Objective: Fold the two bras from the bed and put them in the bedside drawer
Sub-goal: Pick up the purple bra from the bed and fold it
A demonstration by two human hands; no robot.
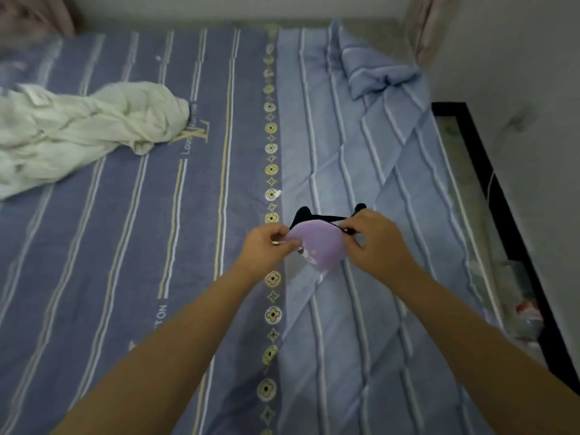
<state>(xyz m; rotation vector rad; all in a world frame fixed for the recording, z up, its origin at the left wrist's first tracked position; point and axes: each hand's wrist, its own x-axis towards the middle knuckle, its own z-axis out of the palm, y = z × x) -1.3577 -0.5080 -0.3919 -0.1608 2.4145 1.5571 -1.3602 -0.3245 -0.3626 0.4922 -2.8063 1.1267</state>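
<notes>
Together, both hands (320,243) pinching purple bra (317,246)

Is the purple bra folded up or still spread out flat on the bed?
Folded: the purple bra shows as one rounded cup, pinched by the left hand and right hand above the bed.

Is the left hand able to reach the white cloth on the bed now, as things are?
Probably not at once. The left hand is pinching the lilac bra together with the right hand. The white cloth lies far off to the left on the bed, with nothing between.
</notes>
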